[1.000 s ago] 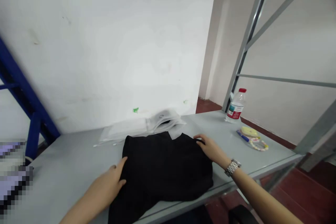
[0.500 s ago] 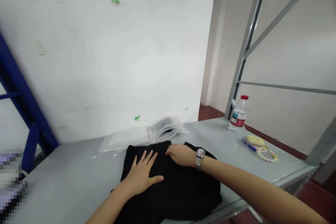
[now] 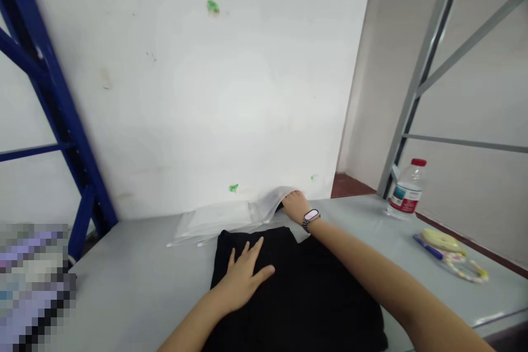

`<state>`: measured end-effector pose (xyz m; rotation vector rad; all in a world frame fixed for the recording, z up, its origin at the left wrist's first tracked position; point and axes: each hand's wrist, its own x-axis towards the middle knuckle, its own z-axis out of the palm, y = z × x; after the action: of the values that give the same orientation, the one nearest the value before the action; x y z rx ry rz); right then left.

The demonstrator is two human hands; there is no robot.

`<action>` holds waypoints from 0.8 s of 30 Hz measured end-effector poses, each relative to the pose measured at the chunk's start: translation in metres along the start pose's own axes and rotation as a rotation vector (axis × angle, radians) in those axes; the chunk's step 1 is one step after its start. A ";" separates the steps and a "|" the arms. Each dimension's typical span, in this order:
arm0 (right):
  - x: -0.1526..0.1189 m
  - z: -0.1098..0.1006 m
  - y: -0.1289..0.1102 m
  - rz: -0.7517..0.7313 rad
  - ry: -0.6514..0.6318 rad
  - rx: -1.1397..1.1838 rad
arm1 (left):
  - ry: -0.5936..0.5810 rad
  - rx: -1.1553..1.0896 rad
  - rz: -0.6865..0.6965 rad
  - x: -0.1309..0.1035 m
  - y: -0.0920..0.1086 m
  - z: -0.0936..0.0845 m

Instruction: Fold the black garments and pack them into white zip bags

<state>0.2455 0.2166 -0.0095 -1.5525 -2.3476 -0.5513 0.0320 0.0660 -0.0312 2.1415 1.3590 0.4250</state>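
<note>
A black garment (image 3: pixel 297 291) lies folded on the grey table, and my left hand (image 3: pixel 241 280) rests flat on its left part with fingers spread. Beyond the garment's far edge, my right hand (image 3: pixel 296 208) is at a frosted plastic bag (image 3: pixel 270 201), whose edge curls up beside the fingers. Its fingers are bent and partly hidden; a small dark patch shows at the fingertips, and I cannot tell what they hold. On the right wrist is a watch (image 3: pixel 311 216). More frosted bags (image 3: pixel 218 217) lie flat to the left of that hand.
At the right stands a water bottle (image 3: pixel 407 190) with a red cap. Near it lie a yellow object (image 3: pixel 441 241), a blue pen (image 3: pixel 428 246) and a beaded bracelet (image 3: pixel 466 272). A white panel (image 3: pixel 226 93) rises behind the table (image 3: pixel 136 275). A blue frame (image 3: pixel 61 93) stands left.
My right hand has left the garment and reached forward to the frosted bags, where an edge is now raised. The left hand stays on the garment. The view has turned slightly left.
</note>
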 end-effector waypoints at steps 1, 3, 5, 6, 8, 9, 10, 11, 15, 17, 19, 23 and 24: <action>0.000 -0.003 0.005 0.025 0.012 -0.016 | 0.042 -0.099 -0.020 0.001 -0.001 -0.002; -0.002 -0.013 0.015 0.093 0.049 -0.046 | 0.161 -0.326 -0.074 0.005 -0.001 -0.008; -0.007 -0.027 0.023 0.164 0.094 -0.072 | 0.303 -0.583 -0.114 0.009 -0.001 -0.015; -0.010 -0.035 0.024 0.186 0.117 -0.082 | 0.353 -0.719 -0.124 0.010 0.001 -0.020; -0.017 -0.051 0.020 0.175 0.156 -0.097 | 0.352 -0.980 -0.123 0.009 0.005 -0.029; -0.022 -0.057 0.014 0.141 0.167 -0.099 | 0.299 -1.080 -0.121 0.008 0.008 -0.032; -0.026 -0.063 0.005 0.089 0.170 -0.100 | 0.223 -1.143 -0.126 0.007 0.010 -0.035; -0.031 -0.067 -0.005 0.023 0.165 -0.099 | 0.143 -1.168 -0.138 0.005 0.011 -0.037; -0.049 -0.071 -0.043 -0.253 0.106 -0.087 | 0.107 -1.073 -0.252 0.002 0.009 -0.037; -0.057 -0.069 -0.051 -0.371 0.066 -0.048 | 0.195 -1.054 -0.286 0.003 0.005 -0.035; -0.063 -0.068 -0.049 -0.485 0.030 0.035 | 0.266 -1.047 -0.279 0.005 0.002 -0.034; -0.079 -0.074 -0.037 -0.610 0.081 0.373 | 0.487 -0.997 -0.201 0.012 -0.003 -0.036; -0.083 -0.078 -0.036 -0.569 0.113 0.507 | 0.549 -0.980 -0.179 0.013 -0.005 -0.039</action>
<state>0.2457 0.1004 0.0186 -0.6199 -2.5580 -0.1185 0.0132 0.0908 -0.0042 1.1144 1.2020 1.3431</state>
